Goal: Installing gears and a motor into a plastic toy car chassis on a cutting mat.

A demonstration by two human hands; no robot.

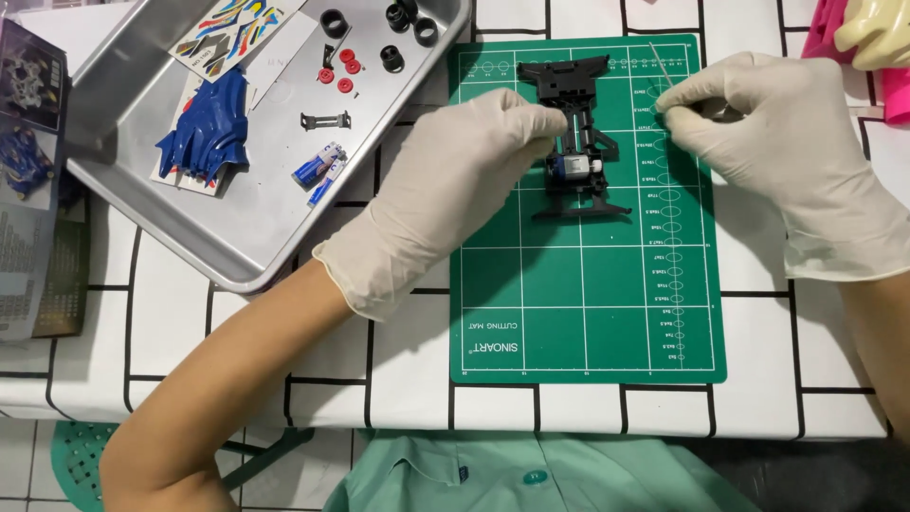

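A black toy car chassis (pixel 576 90) with a small blue and silver motor (pixel 573 169) lies on a green cutting mat (pixel 578 294). My left hand (pixel 455 180), in a white glove, grips the chassis at its left side. My right hand (pixel 768 133), also gloved, pinches a thin metal rod (pixel 659 64) just right of the chassis; the rod sticks up and to the left from my fingertips.
A metal tray (pixel 142 57) at upper left holds a blue car body (pixel 207 128), a sticker sheet (pixel 232 27), black tyres (pixel 334 23), red small parts (pixel 346 68) and other pieces. A printed booklet (pixel 28 180) lies at far left. Pink and cream objects (pixel 877 38) sit top right.
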